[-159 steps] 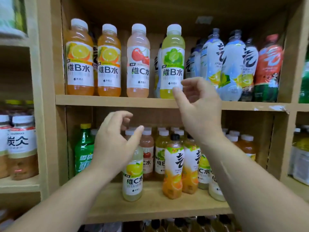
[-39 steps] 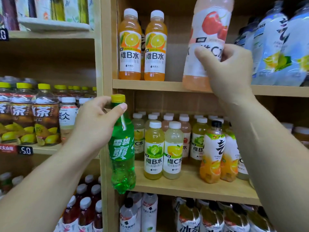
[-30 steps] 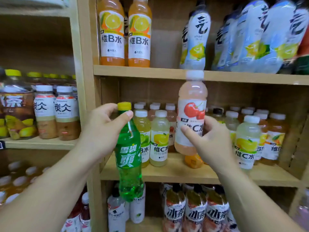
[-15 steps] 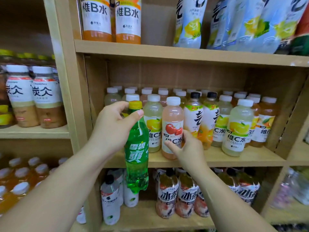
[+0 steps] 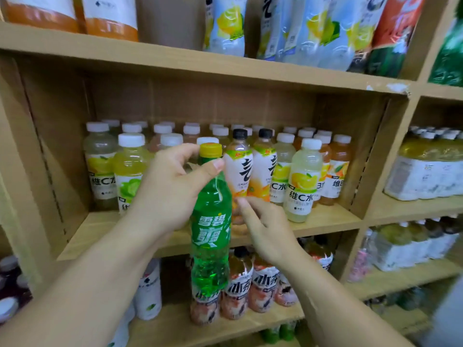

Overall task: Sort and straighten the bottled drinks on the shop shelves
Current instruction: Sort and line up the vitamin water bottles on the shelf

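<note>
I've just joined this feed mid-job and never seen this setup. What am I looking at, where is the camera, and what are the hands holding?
There is no machine: these are a person's two bare hands, filmed by one wide-angle camera worn on the head, looking forward and down, so both forearms enter from below. In front is a wooden shop shelf with rows of drink bottles. The left hand grips a green soda bottle by its neck, under the yellow cap, in front of the shelf rather than standing on it. The right hand reaches to the foot of the black-capped orange bottles on that shelf; the green bottle partly hides its fingers, so I cannot tell whether it grips anything.
</note>
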`<state>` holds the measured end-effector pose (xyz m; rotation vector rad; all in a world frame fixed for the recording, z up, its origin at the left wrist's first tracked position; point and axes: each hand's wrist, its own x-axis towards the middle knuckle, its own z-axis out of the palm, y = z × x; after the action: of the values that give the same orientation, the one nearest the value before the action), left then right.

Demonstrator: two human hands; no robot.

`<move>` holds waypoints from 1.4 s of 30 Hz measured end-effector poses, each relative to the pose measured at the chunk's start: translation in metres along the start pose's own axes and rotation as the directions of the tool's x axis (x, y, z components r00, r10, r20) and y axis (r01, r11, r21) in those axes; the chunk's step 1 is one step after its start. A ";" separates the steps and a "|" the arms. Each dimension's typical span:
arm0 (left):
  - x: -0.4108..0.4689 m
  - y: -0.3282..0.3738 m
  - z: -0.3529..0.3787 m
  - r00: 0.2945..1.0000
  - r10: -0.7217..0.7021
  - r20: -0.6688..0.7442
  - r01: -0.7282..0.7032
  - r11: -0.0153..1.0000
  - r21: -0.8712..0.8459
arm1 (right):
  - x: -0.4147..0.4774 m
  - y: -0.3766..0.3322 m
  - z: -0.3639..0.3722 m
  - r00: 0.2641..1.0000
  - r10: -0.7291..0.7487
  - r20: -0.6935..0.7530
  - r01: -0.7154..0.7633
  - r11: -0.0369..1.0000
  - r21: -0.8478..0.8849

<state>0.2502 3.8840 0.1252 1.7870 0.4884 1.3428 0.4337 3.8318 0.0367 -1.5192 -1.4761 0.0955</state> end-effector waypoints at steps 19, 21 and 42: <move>0.060 0.092 0.363 0.978 0.181 0.100 -0.151 0.955 -0.256 | -0.046 0.132 -0.329 0.986 -0.086 -0.146 0.115 0.973 0.203; 0.070 0.107 0.403 0.975 0.204 0.086 -0.173 0.946 -0.275 | -0.046 0.148 -0.370 0.978 -0.106 -0.180 0.138 0.974 0.177; 0.229 0.168 0.597 0.896 0.359 0.260 -0.385 0.921 0.055 | 0.136 0.174 -0.618 0.879 -0.331 -0.343 0.303 0.943 -0.134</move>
<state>0.8526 3.7233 0.3439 2.1809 0.0796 1.3378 0.9915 3.6296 0.3173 -1.2502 -1.4159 -0.4225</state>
